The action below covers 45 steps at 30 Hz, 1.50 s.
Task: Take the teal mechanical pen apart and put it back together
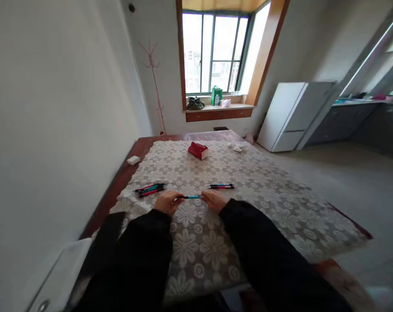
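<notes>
A blue pen with dark ends (193,197) lies level between my two hands, just over the patterned tablecloth (216,242). My left hand (168,202) pinches its left end, and the fingers of my right hand (213,200) close on the other end. Left of my left hand is a pile of several pens (151,189), with red, blue and black barrels. Beyond my right hand, a small group of pens (220,186) rests side by side, blue and red among them. My fingertips hide the tips of the held pen.
A red tissue pack (198,150) sits farther back on the table, with crumpled white tissue (237,147) to its right. Near the left table edge lies a small white object (133,160). A wall runs close on the left; a white fridge (290,115) stands at the right.
</notes>
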Motion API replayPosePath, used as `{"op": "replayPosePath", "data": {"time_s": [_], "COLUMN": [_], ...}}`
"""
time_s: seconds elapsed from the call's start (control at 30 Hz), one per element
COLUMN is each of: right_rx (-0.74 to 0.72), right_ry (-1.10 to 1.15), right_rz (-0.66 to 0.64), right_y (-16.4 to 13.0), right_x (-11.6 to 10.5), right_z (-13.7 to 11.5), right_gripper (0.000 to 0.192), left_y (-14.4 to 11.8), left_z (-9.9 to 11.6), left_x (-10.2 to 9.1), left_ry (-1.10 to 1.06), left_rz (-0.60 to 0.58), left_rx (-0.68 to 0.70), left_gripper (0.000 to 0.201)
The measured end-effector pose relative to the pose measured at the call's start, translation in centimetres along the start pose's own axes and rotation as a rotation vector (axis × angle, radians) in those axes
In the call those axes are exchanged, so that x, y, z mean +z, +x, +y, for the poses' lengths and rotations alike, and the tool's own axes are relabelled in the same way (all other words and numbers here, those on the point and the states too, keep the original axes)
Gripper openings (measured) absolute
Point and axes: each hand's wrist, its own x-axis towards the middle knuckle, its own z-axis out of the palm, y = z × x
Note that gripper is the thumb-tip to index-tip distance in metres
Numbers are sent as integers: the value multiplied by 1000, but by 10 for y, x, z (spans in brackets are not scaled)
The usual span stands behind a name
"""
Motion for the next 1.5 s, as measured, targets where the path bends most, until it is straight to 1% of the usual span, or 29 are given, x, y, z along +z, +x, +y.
{"op": "replayPosePath", "data": {"time_s": [0.1,0.2,0.23,0.3,0.33,0.4,0.47,0.5,0.57,0.6,0.7,0.77,0.83,1.03,1.07,1.13,1.17,1.27,1.37,1.43,1.5], "right_rx": [-12,-33,-38,-40,-36,-28,-32,-38,-51,-53,-48,-42,-42,-35,-34,-31,-28,-21,-28,-32,-34], "right_ry": [12,24,26,30,32,36,42,46,57,62,63,58,55,44,43,41,41,38,37,39,46], "right_rz": [1,23,33,45,48,51,52,54,57,58,59,56,54,46,44,47,50,59,49,44,49], "right_y": [0,-1,-1,-2,-2,-2,-2,-2,-2,-2,-2,-2,-2,-2,-2,-2,-2,-3,-3,-3,-3], "right_x": [-3,-8,-9,-11,-11,-11,-10,-10,-11,-11,-13,-13,-13,-14,-15,-15,-15,-15,-15,-15,-15], "right_z": [-2,-5,-5,-5,-5,-4,-3,-3,-4,-4,-6,-7,-7,-7,-8,-8,-9,-9,-9,-9,-10], "right_gripper": [17,15,15,15,15,14,13,13,12,11,11,11,11,11,11,11,11,12,13,14,14], "left_y": [0,1,1,1,1,1,1,1,2,2,2,2,2,2,1,1,1,1,2,2,2], "left_z": [-2,-1,-1,1,2,4,4,4,3,3,3,3,4,6,6,6,6,5,4,3,3], "left_x": [2,3,3,3,2,1,0,-1,0,0,1,1,1,-1,-1,-1,-1,-1,0,1,1], "left_ry": [37,33,20,-25,-49,-76,-61,-45,-33,-43,-80,-68,-51,-82,-70,-59,-67,-103,-80,-64,-74], "left_rz": [-71,-131,-131,-85,-53,-15,-37,-60,-96,-104,-105,-121,-140,-65,-69,-78,-73,-43,-69,-87,-68], "left_rx": [14,-57,-92,-124,-116,-76,-45,-42,-46,-47,-44,-38,-32,-26,-24,-20,-20,-10,-3,4,0], "left_gripper": [40,49,47,35,30,29,21,22,34,34,24,22,26,21,19,28,29,24,22,29,26]}}
